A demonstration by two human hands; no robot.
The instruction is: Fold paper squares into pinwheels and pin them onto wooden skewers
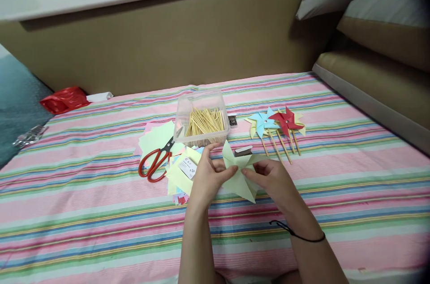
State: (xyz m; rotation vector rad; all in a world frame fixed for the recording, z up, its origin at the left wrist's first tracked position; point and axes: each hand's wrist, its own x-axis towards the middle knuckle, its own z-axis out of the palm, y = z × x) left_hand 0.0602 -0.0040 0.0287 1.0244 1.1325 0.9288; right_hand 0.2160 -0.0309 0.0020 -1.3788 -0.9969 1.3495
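A pale green paper pinwheel (240,185) is held up between my hands, its points folded in toward the middle. My left hand (213,169) pinches it near the centre from the left, thumb pressed on the paper. From the right, my right hand (268,174) grips it the same way, its thumb almost meeting the other. Behind the pinwheel's upper edge shows a small dark item with a light rim (243,151); I cannot make out what it is. Red-handled scissors (156,163) lie left of my left hand, beside loose coloured paper sheets (178,176) with a small printed card (188,167) on top.
A clear plastic box (218,93) of wooden sticks (204,122) stands beyond my hands. Finished pinwheels on sticks, one blue (265,122) and one red (287,121), lie to the right. A red plastic bag (65,100) rests far left. Cushioned seating (379,82) bounds the right side.
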